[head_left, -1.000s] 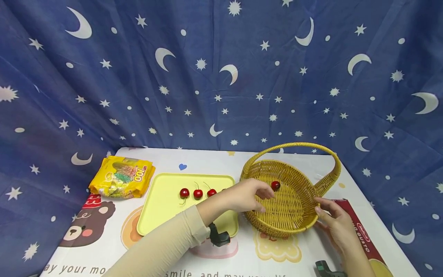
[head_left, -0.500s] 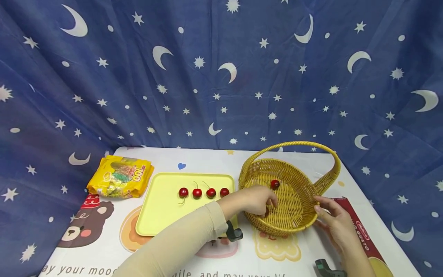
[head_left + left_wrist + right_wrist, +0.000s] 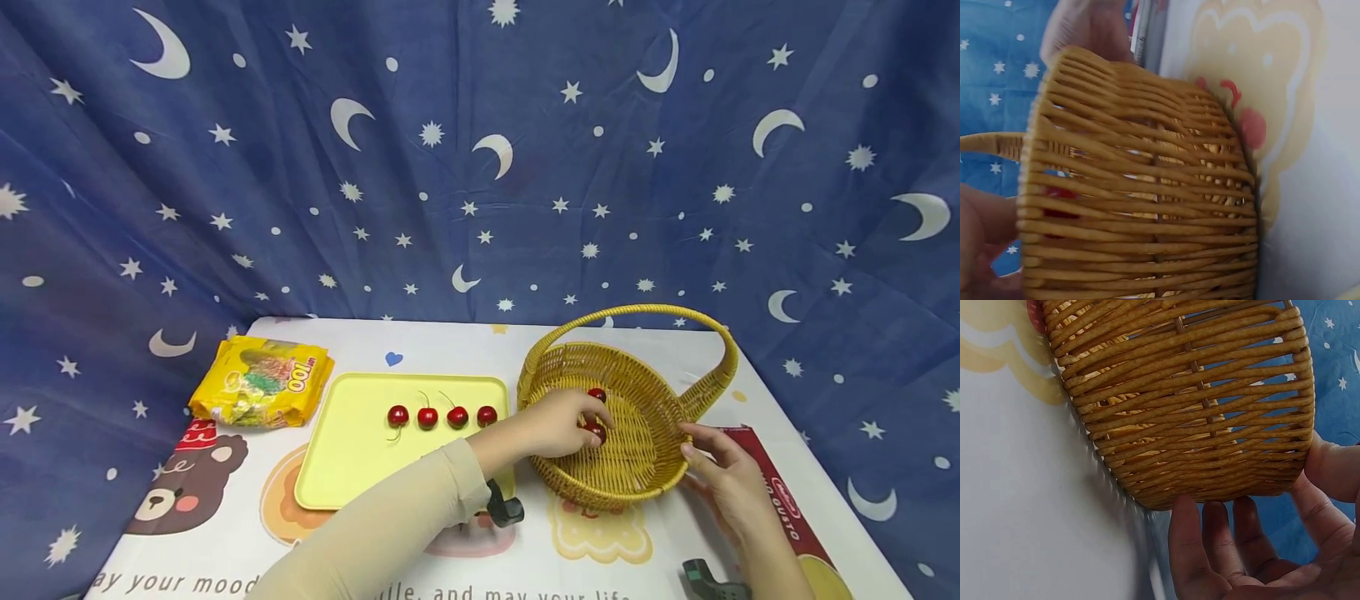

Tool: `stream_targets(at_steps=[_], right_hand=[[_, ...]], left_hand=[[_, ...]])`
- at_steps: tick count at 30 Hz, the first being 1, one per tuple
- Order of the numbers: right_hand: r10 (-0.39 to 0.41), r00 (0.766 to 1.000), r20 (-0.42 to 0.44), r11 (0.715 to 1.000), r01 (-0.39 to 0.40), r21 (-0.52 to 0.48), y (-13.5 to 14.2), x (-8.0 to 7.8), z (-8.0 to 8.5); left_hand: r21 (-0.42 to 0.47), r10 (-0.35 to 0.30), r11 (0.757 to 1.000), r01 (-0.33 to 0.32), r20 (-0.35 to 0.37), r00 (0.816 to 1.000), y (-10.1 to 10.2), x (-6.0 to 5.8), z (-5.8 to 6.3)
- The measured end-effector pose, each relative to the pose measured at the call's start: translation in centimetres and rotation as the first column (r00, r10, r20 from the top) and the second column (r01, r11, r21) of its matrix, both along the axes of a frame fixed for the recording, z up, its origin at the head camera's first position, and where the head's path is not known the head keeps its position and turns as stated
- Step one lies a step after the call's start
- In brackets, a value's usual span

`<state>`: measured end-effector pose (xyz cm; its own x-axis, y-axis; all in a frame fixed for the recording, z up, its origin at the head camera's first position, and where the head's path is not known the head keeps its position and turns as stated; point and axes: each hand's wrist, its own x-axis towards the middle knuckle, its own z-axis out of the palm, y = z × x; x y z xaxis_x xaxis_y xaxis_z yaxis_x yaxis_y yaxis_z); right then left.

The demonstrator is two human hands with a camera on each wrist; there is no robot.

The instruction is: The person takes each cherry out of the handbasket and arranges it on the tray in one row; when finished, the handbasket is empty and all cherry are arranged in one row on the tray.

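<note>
A yellow wicker basket [image 3: 622, 467] with a tall arched handle stands on the table, its bowl facing me. My left hand [image 3: 558, 423] reaches over its left rim and pinches a dark red cherry [image 3: 596, 432] above the woven bottom. Just behind those fingers lies a second cherry [image 3: 597, 394], partly covered. My right hand [image 3: 723, 479] grips the basket's right rim; the right wrist view shows its fingers [image 3: 1188, 540] against the outer wall and the thumb near the rim. Left of the basket, several stemmed cherries [image 3: 427, 417] lie in a row on a yellow tray [image 3: 337, 450].
A yellow snack bag [image 3: 262, 383] lies at the back left beyond the tray. Beneath my right forearm is a red package [image 3: 783, 500] near the table's right side. A blue curtain [image 3: 480, 167] with moons and stars hangs behind the printed tablecloth [image 3: 420, 342].
My left hand has come down from above the basket, taken hold of a cherry near its front left, and shifted slightly up and right with it. The right hand stays on the rim.
</note>
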<state>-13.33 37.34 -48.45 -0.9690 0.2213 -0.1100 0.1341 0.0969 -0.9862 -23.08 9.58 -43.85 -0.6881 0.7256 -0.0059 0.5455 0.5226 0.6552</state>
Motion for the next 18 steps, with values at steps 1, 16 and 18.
stream_targets(at_steps=[1, 16, 18], right_hand=[[0.004, 1.000, -0.002, 1.000, -0.004, -0.006, 0.1, 0.0, 0.0], [0.004, 1.000, -0.005, 1.000, -0.005, -0.028, 0.1, 0.1, 0.1], [0.008, 1.000, -0.004, 1.000, -0.009, -0.026, 0.0, 0.1, 0.1]], left_hand=[[0.038, 0.009, 0.999, -0.009, -0.002, 1.000, -0.3, 0.1, 0.1], [0.373, 0.116, 0.910, -0.182, 0.193, 0.974, -9.0, 3.1, 2.6], [0.393, 0.137, 0.893, -0.222, 0.232, 0.963, -10.8, 3.1, 2.8]])
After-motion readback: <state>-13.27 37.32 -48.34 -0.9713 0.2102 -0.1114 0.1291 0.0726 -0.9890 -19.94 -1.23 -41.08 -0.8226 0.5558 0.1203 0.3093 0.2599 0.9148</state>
